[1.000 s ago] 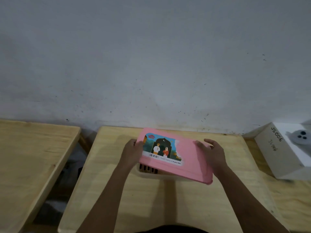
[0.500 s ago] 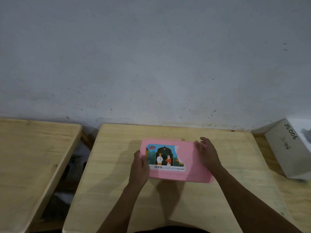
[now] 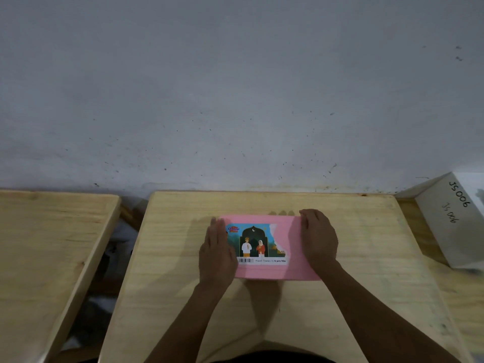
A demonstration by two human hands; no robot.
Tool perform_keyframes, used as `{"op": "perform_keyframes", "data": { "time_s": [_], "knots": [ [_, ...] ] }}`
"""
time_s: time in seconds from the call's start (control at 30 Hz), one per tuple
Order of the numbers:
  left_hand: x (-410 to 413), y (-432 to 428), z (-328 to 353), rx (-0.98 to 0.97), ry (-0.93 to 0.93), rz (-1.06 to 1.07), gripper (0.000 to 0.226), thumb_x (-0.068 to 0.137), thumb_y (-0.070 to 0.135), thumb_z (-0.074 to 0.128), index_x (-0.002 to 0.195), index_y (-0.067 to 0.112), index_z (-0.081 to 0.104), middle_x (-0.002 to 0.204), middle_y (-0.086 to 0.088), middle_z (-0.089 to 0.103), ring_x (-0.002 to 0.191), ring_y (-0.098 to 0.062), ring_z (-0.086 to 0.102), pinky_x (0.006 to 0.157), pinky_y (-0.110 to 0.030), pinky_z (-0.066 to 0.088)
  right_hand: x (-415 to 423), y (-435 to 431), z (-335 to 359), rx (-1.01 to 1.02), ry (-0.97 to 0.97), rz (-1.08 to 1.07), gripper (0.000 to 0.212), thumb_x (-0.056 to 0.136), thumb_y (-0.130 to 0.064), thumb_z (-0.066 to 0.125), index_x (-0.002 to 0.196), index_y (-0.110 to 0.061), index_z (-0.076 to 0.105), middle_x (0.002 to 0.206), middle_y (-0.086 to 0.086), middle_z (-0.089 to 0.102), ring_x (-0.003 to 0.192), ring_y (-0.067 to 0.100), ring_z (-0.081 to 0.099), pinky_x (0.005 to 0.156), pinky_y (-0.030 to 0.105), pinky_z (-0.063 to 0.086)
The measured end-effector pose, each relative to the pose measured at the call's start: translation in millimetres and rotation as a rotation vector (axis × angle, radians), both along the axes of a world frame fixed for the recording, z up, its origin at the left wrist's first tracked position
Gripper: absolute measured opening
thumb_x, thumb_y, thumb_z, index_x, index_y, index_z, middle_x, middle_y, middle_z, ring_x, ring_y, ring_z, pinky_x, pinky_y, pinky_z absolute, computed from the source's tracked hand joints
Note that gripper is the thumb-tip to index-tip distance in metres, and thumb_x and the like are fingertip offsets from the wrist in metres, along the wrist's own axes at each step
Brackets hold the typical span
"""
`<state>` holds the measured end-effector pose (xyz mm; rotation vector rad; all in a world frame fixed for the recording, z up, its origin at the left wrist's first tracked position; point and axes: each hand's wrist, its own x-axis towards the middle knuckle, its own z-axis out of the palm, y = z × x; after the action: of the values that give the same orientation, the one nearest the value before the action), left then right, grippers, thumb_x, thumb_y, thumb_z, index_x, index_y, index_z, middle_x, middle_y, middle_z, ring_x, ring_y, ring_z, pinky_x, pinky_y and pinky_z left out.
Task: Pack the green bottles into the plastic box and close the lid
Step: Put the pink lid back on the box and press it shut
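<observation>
One pink lid point(image 3: 272, 269) lies flat and level over the plastic box, which it hides entirely; no green bottle is visible. The lid bears one printed label point(image 3: 258, 243) showing two figures beneath an arch, with a barcode strip below. Two hands rest on the lid: the left hand point(image 3: 216, 256) lies flat, fingers extended, over its left edge; the right hand point(image 3: 318, 241) lies palm down over its right end, fingers curved at the far corner. The box sits centrally on one wooden table point(image 3: 366, 258). A second table point(image 3: 47, 244) stands apart to the left. One white carton point(image 3: 445, 218), marked "JS006" twice, lies at right.
</observation>
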<state>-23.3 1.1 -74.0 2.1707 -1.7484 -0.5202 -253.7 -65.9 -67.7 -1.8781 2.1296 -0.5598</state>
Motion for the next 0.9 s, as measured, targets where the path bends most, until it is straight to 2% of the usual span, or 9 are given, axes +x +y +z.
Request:
{"op": "perform_keyframes", "data": {
  "time_s": [0.03,0.1,0.17,0.23,0.4,0.57,0.7,0.77,0.9],
  "knots": [
    [-1,-3,2,0.016,-0.030,-0.050,0.069,0.092,0.016,0.041,0.152,0.015,0.007,0.162,-0.005,0.005,0.148,-0.025,0.014,0.110,-0.048,0.036,3,2,-4,0.008,0.052,0.057,0.034,0.100,-0.025,0.035,0.124,-0.013,0.057,0.128,0.008,0.059,0.124,0.029,0.050,0.100,0.046,0.043],
    [-4,-9,3,0.035,-0.074,-0.098,0.068,0.091,0.027,0.032,0.153,0.016,0.007,0.162,-0.002,-0.001,0.150,-0.022,0.000,0.117,-0.051,0.022,5,7,-10,0.040,0.143,0.118,0.047,0.100,-0.034,0.024,0.133,-0.016,0.052,0.142,0.007,0.050,0.141,0.029,0.032,0.114,0.049,0.024],
    [-6,-11,1,-0.003,-0.107,-0.101,0.071,0.086,0.037,0.027,0.152,0.015,0.012,0.162,-0.001,0.002,0.149,-0.017,-0.001,0.118,-0.049,0.012,5,7,-11,0.080,0.190,0.143,0.056,0.098,-0.041,0.014,0.142,-0.020,0.043,0.152,0.004,0.039,0.147,0.025,0.017,0.117,0.048,0.010],
    [-8,-12,0,-0.043,-0.104,-0.098,0.071,0.086,0.038,0.035,0.151,0.013,0.018,0.162,-0.001,0.009,0.149,-0.015,0.003,0.118,-0.048,0.011,5,6,-10,0.092,0.219,0.166,0.061,0.097,-0.044,0.009,0.146,-0.022,0.036,0.155,0.003,0.033,0.149,0.023,0.011,0.118,0.048,0.005],
    [-6,-19,0,-0.030,-0.100,-0.115,0.067,0.087,0.041,0.038,0.148,0.019,0.022,0.159,-0.004,0.020,0.148,-0.021,0.014,0.115,-0.050,0.027,6,5,-8,0.098,0.230,0.169,0.064,0.096,-0.047,0.006,0.146,-0.021,0.036,0.154,0.004,0.036,0.148,0.024,0.012,0.119,0.048,0.005],
    [-10,-26,3,-0.012,-0.169,-0.136,0.063,0.088,0.047,0.032,0.146,0.023,0.027,0.154,-0.010,0.030,0.145,-0.029,0.023,0.111,-0.049,0.033,7,5,-7,0.065,0.205,0.159,0.054,0.100,-0.042,0.020,0.143,-0.019,0.042,0.149,0.006,0.044,0.147,0.027,0.019,0.118,0.048,0.014],
    [-11,-24,0,-0.009,-0.184,-0.138,0.063,0.089,0.047,0.034,0.147,0.024,0.024,0.156,-0.007,0.027,0.146,-0.026,0.018,0.112,-0.047,0.029,8,8,-10,0.027,0.169,0.113,0.050,0.100,-0.039,0.030,0.140,-0.016,0.046,0.148,0.005,0.046,0.146,0.025,0.023,0.118,0.046,0.020],
    [-11,-25,0,0.003,-0.184,-0.136,0.063,0.089,0.047,0.037,0.147,0.024,0.024,0.156,-0.006,0.026,0.147,-0.025,0.016,0.112,-0.046,0.029,8,8,-11,0.031,0.153,0.103,0.050,0.100,-0.040,0.031,0.142,-0.015,0.043,0.149,0.005,0.043,0.146,0.023,0.022,0.118,0.045,0.018],
    [-11,-27,-1,0.023,-0.150,-0.104,0.063,0.088,0.048,0.042,0.146,0.027,0.026,0.157,-0.002,0.025,0.147,-0.023,0.015,0.106,-0.044,0.037,9,7,-11,0.033,0.112,0.102,0.048,0.099,-0.041,0.032,0.137,-0.015,0.046,0.150,0.006,0.042,0.147,0.023,0.018,0.119,0.044,0.013]
  ]
}}
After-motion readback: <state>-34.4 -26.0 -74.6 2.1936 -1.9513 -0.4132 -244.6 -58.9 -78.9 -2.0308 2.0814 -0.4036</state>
